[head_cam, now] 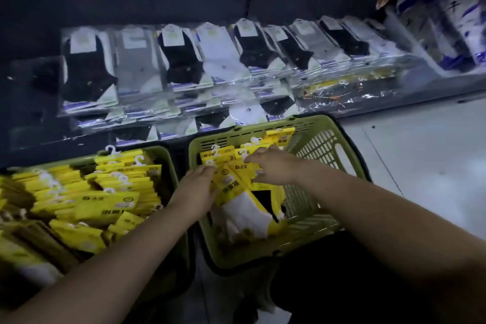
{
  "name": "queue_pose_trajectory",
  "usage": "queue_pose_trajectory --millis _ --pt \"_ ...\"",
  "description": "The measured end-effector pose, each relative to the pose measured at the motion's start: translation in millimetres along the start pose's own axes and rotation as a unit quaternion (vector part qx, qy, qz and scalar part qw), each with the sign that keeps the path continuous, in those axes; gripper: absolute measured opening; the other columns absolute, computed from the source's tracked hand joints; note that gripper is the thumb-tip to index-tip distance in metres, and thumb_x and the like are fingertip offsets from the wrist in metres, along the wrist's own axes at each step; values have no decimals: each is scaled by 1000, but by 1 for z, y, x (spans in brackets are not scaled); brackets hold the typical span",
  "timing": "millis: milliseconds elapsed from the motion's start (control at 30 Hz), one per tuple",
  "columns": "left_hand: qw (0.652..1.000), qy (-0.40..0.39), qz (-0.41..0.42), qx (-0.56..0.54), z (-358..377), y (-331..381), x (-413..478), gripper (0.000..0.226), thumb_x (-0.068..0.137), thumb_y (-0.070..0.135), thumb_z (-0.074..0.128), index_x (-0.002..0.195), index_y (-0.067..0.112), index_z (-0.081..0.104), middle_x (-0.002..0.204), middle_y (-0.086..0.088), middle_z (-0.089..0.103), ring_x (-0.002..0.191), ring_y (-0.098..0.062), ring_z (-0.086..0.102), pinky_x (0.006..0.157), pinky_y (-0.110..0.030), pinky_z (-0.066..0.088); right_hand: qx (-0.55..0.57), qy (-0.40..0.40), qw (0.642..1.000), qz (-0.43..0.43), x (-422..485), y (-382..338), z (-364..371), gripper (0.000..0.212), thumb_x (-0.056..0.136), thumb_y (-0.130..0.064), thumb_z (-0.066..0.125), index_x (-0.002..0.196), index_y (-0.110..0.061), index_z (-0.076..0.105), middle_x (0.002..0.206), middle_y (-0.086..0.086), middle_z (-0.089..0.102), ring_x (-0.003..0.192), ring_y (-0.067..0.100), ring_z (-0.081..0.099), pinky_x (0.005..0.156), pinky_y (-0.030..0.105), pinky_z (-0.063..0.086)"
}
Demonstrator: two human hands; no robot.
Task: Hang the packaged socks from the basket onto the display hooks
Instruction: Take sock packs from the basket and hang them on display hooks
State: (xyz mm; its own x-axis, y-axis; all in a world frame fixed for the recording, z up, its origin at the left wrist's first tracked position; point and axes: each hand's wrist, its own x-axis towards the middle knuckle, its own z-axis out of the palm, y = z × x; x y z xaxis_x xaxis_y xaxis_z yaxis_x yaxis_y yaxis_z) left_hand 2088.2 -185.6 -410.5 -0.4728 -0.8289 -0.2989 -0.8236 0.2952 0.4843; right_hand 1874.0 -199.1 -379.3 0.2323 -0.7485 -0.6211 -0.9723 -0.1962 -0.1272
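Head view, dim light: a green slatted basket [323,144] sits on the floor, low in the middle of the scene. Inside it, at its left end, lies a fanned bundle of yellow sock packs [228,187], their white plastic hangers [215,150] pointing toward its far rim. The left hand [196,187] grips the bundle's left edge with curled fingers. The right hand [273,166] curls its fingers over the yellow header cards from the right. Left of the basket stands a second basket [163,155], heaped with the same yellow packs. Beyond the basket, rows of clear-wrapped hanging socks [184,60] fill the display and hide its hooks. Likely risks: the slick, loosely fanned packs could slide apart when lifted, and hangers could snag each other or the slats.
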Motion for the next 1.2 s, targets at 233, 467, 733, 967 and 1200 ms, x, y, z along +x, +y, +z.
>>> queue_pose_trajectory --millis 233,467,733,967,1200 --pt "997 24 -11 -74 -12 -14 -29 46 91 22 59 135 15 47 131 -6 52 123 -22 47 98 -25 34 -33 92 987 128 33 -71 47 77 83 -59 56 141 -18 29 143 13 34 131 40 27 112 55 14" --pt "972 52 -85 -212 -11 -9 -38 50 86 14 66 131 8 45 124 -5 53 109 -15 51 89 -20 37 40 135 982 126 17 -64 24 47 81 -53 64 122 -32 59 154 1 24 143 38 1 111 57 -11" --pt "895 46 -100 -432 -8 9 -39 61 80 10 74 128 12 34 112 1 54 97 -11 54 69 -5 46 395 184 900 4 -44 -55 -35 40 81 -35 73 110 -10 59 108 16 60 101 36 59 83 49 50" --pt "860 65 -77 -499 -17 26 -32 35 87 25 66 118 28 52 111 5 64 99 -10 63 78 -25 52 677 215 704 3 -37 -55 -24 17 91 -28 60 106 -21 58 115 6 62 117 20 54 104 50 39" --pt "842 119 -161 -501 -41 15 -20 30 100 24 45 126 11 53 113 -4 61 95 -20 59 87 -35 47 461 220 849 134 -4 -29 -4 29 98 -27 47 121 -11 53 119 11 59 98 26 57 79 35 50"
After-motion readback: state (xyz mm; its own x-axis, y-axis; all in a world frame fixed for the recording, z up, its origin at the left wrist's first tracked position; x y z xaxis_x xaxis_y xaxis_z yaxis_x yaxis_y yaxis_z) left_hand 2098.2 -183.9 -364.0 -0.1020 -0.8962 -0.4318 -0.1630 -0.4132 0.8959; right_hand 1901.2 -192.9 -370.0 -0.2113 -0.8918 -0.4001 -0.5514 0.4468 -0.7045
